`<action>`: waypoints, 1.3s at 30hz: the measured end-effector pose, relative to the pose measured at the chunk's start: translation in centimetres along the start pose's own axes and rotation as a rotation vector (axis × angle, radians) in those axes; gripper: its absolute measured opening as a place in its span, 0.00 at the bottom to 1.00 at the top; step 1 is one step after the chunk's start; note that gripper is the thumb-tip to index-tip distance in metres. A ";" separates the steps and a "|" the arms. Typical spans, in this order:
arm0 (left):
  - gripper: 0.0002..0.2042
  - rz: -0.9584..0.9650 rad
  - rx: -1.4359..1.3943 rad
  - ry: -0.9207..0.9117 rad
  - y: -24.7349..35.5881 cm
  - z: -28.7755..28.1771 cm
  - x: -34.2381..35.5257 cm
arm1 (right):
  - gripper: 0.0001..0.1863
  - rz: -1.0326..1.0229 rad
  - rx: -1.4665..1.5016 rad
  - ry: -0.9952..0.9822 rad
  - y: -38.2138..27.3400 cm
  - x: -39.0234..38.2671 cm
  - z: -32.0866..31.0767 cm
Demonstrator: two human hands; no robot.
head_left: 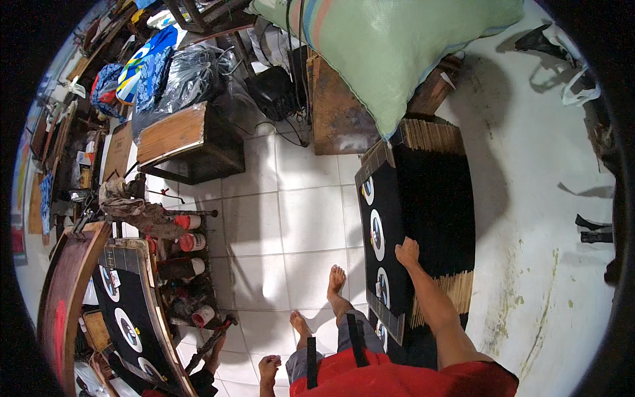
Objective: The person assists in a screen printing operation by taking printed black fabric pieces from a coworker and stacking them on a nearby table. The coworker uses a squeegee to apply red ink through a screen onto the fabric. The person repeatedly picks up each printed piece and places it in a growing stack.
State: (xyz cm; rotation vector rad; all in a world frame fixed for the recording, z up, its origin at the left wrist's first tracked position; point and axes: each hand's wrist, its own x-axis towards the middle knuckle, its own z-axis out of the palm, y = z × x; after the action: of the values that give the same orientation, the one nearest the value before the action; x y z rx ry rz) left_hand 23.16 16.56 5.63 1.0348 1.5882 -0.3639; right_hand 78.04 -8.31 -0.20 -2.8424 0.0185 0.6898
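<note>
- Found the right grip (408, 253) at the edge of the front panel (391, 261), touching black cloth, with fingers curled inward; could not tell whether clenched on cloth or merely resting.
- Noted the panel just left of that grip, with its long axis running away from the body and white round prints (377, 235) in a row along it.
- Saw packed cloth (440, 205) just right of the grip, with tan board edges (433, 135) farther out.
- Saw a grey strip (385, 317) across the panel, closer to the body than the grip.
- Found the left grip (269, 366) well apart, leftward over the floor (251, 218), half curled; could not tell whether holding anything.
- Judged the right grip much nearer the panel.
- Saw a green sack (390, 59) well beyond the right grip.
</note>
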 end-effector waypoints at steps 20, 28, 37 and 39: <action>0.12 -0.086 -0.051 -0.015 2.1 -0.5 0.6 | 0.14 0.055 -0.057 0.159 -0.5 10.8 1.1; 0.08 -0.094 -0.005 0.025 2.0 -1.8 1.9 | 0.15 0.092 -0.047 0.117 -0.6 11.8 1.0; 0.07 -0.098 -0.079 -0.029 0.2 -0.6 3.2 | 0.16 0.051 -0.034 0.129 -1.0 11.1 -0.4; 0.08 -0.123 -0.065 0.006 0.5 -0.4 3.0 | 0.19 0.071 0.004 0.185 -1.6 9.8 -1.4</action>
State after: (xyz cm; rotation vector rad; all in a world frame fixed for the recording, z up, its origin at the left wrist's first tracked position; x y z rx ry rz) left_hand 23.40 18.39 3.21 0.8918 1.6625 -0.3904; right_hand 87.47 -6.64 -3.10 -2.9033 0.1499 0.4366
